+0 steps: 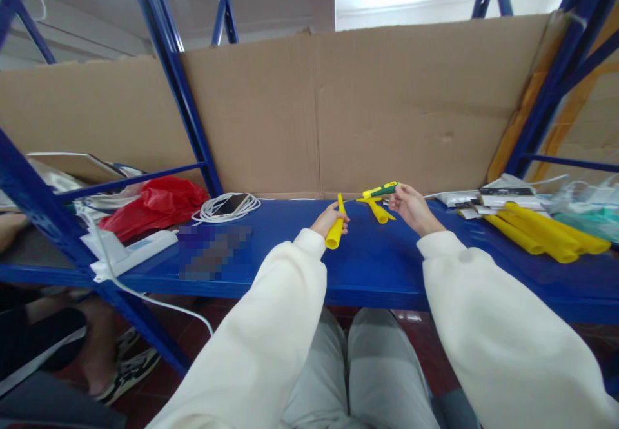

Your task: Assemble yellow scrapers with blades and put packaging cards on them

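Observation:
My left hand (pixel 329 220) is wrapped round a yellow tube (pixel 334 232) with a wide open lower end, held over the blue shelf (pixel 377 274). My right hand (pixel 409 204) grips the end of a screwdriver (pixel 381 190) with a yellow and green handle. The screwdriver points left, its thin shaft reaching toward the tube's upper part; whether the tip touches it cannot be made out. Beneath the screwdriver, between my hands, lies another yellow piece (pixel 378 211).
Several yellow tubes (pixel 546 232) and small packets lie at the right. To the left are a coiled white cable (pixel 217 208), a phone, a red bag (pixel 157 206) and a white power strip (pixel 145 251). Cardboard (pixel 377 106) stands behind. Another person's leg shows lower left.

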Demonstrator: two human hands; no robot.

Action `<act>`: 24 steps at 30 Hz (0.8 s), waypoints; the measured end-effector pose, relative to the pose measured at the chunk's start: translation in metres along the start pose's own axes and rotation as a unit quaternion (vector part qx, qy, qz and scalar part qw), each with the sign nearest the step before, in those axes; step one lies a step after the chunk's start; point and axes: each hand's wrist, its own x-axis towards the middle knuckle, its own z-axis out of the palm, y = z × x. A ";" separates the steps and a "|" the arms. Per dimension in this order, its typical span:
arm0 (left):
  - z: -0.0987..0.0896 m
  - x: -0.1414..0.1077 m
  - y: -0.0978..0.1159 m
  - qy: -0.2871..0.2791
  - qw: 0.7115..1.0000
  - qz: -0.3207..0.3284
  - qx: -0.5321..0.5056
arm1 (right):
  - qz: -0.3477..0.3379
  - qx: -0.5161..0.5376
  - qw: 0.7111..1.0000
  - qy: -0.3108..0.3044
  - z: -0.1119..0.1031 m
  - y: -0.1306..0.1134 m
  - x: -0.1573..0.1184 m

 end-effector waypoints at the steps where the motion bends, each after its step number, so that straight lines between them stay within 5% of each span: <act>1: 0.000 -0.001 0.000 0.000 1.000 0.000 0.000 | 0.000 -0.005 1.000 0.005 0.000 0.000 0.000; 9: 0.001 0.000 0.000 -0.012 1.000 -0.004 0.010 | -0.006 -0.025 0.997 0.070 -0.001 0.001 0.002; 24: -0.002 0.005 -0.002 0.000 1.000 -0.003 -0.008 | 0.000 -0.028 0.999 0.025 -0.002 0.002 0.002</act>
